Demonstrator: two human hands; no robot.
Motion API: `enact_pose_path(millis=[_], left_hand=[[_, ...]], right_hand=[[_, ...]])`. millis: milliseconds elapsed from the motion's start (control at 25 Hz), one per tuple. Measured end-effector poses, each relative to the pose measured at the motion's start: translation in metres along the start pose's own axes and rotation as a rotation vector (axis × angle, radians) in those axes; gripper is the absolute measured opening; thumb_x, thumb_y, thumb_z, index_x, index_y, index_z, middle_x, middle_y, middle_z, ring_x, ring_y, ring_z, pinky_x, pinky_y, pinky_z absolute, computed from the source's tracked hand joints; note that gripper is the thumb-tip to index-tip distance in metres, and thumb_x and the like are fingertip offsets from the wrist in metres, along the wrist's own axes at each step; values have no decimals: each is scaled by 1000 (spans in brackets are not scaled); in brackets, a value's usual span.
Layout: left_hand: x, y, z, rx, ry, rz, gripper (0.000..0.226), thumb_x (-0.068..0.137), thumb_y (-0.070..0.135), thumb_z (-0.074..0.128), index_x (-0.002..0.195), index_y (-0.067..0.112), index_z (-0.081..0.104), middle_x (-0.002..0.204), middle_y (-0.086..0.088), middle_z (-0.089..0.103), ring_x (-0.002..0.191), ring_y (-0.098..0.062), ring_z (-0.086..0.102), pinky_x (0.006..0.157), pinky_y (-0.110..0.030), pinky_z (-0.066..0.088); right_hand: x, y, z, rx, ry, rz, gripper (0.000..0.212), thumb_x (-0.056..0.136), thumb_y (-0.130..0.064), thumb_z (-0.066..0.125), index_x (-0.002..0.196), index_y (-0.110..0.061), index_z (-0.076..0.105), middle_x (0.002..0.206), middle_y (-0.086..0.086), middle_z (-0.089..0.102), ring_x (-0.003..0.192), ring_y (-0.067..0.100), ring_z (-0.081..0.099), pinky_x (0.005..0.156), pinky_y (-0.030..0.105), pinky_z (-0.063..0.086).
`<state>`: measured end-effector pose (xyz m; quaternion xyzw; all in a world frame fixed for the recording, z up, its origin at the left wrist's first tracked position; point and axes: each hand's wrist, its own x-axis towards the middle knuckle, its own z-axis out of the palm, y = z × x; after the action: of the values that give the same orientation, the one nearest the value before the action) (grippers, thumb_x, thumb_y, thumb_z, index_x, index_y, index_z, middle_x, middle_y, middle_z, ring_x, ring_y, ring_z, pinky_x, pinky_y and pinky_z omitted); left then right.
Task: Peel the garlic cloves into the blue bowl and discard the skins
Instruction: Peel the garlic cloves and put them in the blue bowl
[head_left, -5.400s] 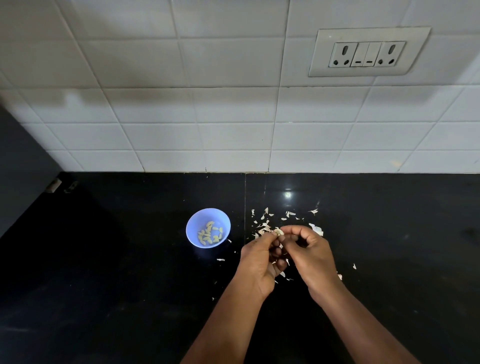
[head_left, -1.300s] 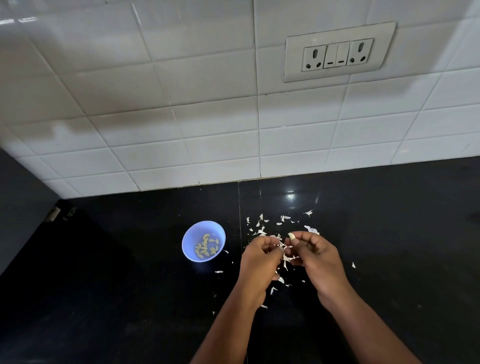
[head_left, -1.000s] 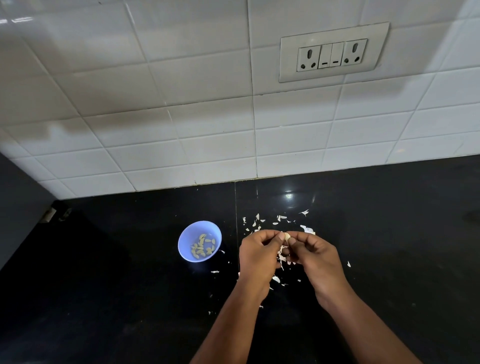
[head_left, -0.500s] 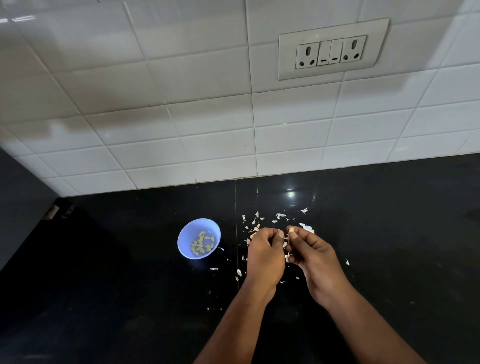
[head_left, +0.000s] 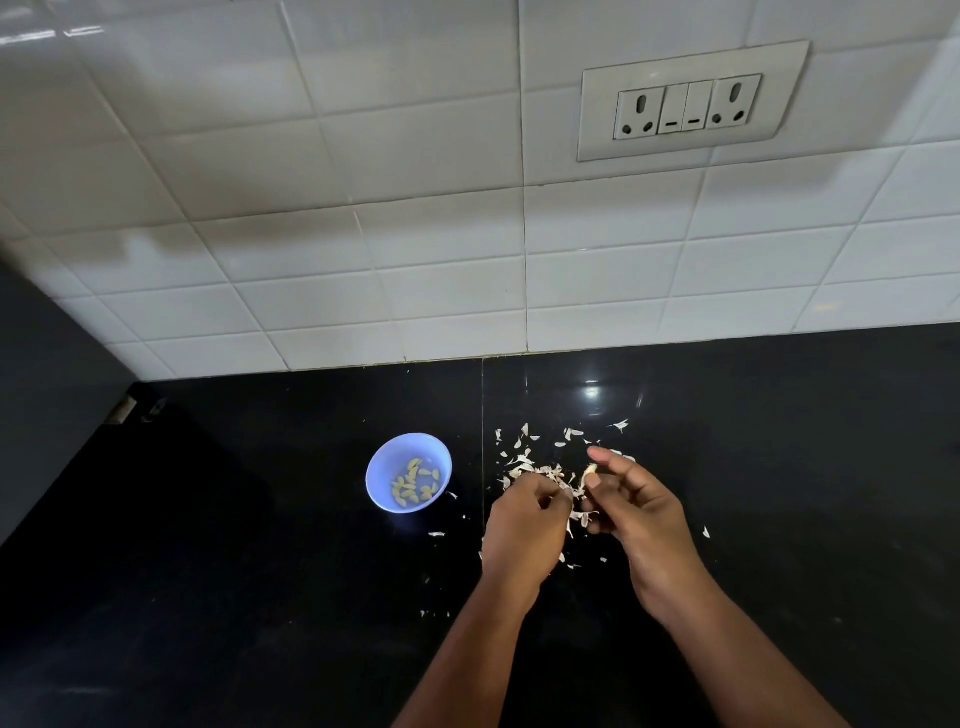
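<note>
A small blue bowl (head_left: 382, 493) stands on the black counter, with several peeled garlic cloves (head_left: 414, 485) inside. To its right my right hand (head_left: 636, 512) pinches a pale garlic clove (head_left: 589, 474) between thumb and fingers. My left hand (head_left: 524, 525) is just beside it, fingers curled, pinching a strip of skin (head_left: 563, 480) near the clove. White garlic skins (head_left: 524, 452) lie scattered on the counter beyond and under both hands.
The black counter (head_left: 260, 571) meets a white tiled wall (head_left: 415, 260) at the back. A socket panel (head_left: 688, 104) sits high on the wall. A dark cabinet side (head_left: 47, 395) stands at the left.
My hands have drawn slightly apart, and my right fingers have opened a little so the clove shows. The camera view shifted slightly.
</note>
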<state>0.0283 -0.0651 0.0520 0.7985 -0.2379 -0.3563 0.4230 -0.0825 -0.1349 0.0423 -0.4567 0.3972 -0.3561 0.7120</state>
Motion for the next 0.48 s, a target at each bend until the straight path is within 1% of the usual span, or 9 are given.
enact_pose_path(millis=[40, 120, 160, 240, 320, 400, 480], left_hand=[[-2, 2, -1, -3, -10, 5, 9, 87, 43, 60, 86, 40, 68, 76, 16, 70, 63, -9, 62, 69, -44, 59], [-4, 4, -3, 21, -35, 26, 16, 87, 37, 54, 85, 37, 70, 75, 14, 71, 64, -9, 60, 68, -38, 53], [-5, 5, -3, 15, -39, 24, 20, 86, 37, 50, 83, 33, 69, 76, 12, 72, 66, -10, 60, 70, -37, 52], [-3, 5, -2, -61, -38, -30, 25, 85, 39, 44, 78, 28, 66, 76, 10, 73, 75, -15, 64, 76, -39, 54], [-1, 5, 1, -120, -46, -70, 29, 87, 46, 43, 75, 31, 66, 74, 11, 74, 82, -17, 69, 79, -41, 55], [1, 4, 3, -160, -76, -40, 33, 96, 51, 48, 79, 33, 68, 72, 11, 71, 81, -15, 70, 75, -40, 55], [6, 1, 5, -224, -118, 21, 31, 106, 44, 51, 90, 27, 71, 70, 9, 67, 74, -9, 65, 67, -35, 54]], right_hand=[[-1, 0, -1, -22, 5, -11, 22, 97, -6, 69, 114, -17, 76, 85, 6, 70, 73, 12, 66, 61, 28, 54], [-1, -1, -2, -66, 22, -15, 16, 97, -8, 70, 109, -15, 77, 90, 12, 73, 73, 14, 67, 60, 28, 54], [-1, -2, -3, -99, 30, -23, 14, 96, -10, 71, 107, -16, 78, 90, 14, 73, 72, 15, 66, 61, 28, 54], [0, -2, -4, -182, 36, -56, 11, 96, -14, 73, 103, -20, 80, 86, 14, 72, 73, 14, 61, 68, 28, 52], [0, -2, -5, -241, 29, -68, 12, 96, -13, 73, 100, -22, 81, 89, 10, 76, 77, 14, 64, 76, 31, 53], [0, -3, -2, -265, 13, -63, 16, 96, -10, 71, 98, -22, 81, 91, 4, 79, 83, 14, 71, 81, 34, 56], [-1, -4, 2, -290, -4, -76, 17, 97, -8, 70, 97, -21, 81, 92, 3, 80, 88, 18, 75, 84, 38, 59]])
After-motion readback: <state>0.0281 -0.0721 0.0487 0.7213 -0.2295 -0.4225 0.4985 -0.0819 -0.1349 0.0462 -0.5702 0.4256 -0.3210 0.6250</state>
